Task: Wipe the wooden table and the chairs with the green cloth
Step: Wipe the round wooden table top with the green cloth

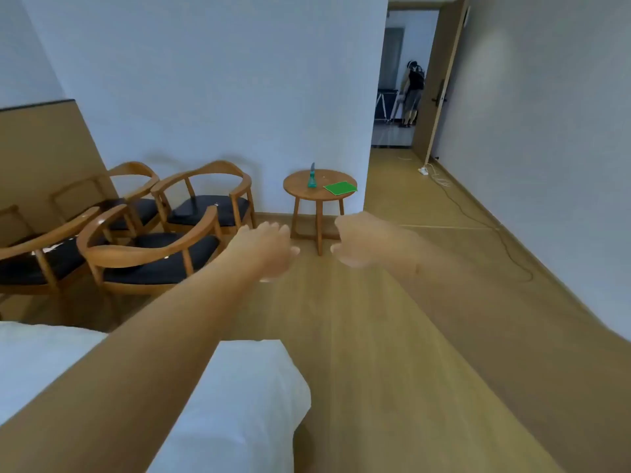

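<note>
Your left hand (pixel 269 250) was stretched out in front of you over the wooden floor (pixel 375 336), back of the hand up, fingers loosely spread and relaxed, with nothing in it. Your right hand (pixel 358 242) reached out just beside it, its fingers hanging loosely curled downward, and it too held nothing. Both hands were blurred, so finer detail of the fingers could not be made out.

The green cloth (pixel 340 188) lay flat on the right part of the small round wooden table (pixel 307 194), which stood at the far side of the room against the corner of the white wall (pixel 222 80). A teal spray bottle (pixel 312 177) stood upright on the same tabletop, just left of the cloth and apart from it. Both hands were well short of the table.

To the left of the table, the wooden chairs (pixel 205 199) with dark seats stood grouped together, two against the wall and two nearer to you. The white corner of a bed (pixel 239 404) filled the near left, under your left forearm.

On the far right, a white cable (pixel 478 213) trailed along the floor from a power strip (pixel 423 171) near the open door (pixel 440 97). Beyond the doorway, another person (pixel 414 93) stood with their back turned.
</note>
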{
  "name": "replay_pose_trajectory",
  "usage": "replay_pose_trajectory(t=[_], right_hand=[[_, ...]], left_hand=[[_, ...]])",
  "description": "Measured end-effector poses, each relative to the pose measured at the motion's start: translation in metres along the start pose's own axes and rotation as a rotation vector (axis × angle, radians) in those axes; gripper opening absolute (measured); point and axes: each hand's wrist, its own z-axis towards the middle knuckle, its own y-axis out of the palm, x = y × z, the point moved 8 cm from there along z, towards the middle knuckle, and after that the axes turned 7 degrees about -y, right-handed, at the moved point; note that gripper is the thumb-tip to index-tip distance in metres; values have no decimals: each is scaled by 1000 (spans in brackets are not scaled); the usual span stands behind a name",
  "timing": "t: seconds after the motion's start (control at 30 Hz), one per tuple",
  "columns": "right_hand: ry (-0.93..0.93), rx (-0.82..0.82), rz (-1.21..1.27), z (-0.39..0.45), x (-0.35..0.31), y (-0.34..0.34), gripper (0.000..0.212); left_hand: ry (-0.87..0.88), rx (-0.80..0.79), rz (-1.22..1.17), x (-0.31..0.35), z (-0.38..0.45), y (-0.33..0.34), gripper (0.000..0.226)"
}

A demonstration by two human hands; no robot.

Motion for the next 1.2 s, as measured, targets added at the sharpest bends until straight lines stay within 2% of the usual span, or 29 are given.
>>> replay_pose_trajectory(t=[0.17, 0.33, 0.63, 0.8, 1.0, 1.2], right_hand=[[-12, -58, 14, 27, 43, 21, 16], [15, -48, 59, 54, 77, 22, 28], [59, -89, 58, 134, 134, 42, 32], [104, -127, 16, 207, 174, 45, 32], [139, -130, 14, 286, 200, 40, 39], [99, -186, 40, 357, 214, 65, 36]], left_hand=[[-75, -119, -86, 16, 29, 25, 54], [-62, -114, -37, 38, 72, 25, 54], [-6, -137, -64, 71, 176, 47, 49], [23, -113, -91, 57, 254, 54, 48], [5, -118, -113, 27, 347, 63, 30], [-30, -151, -175, 18, 412, 87, 32]])
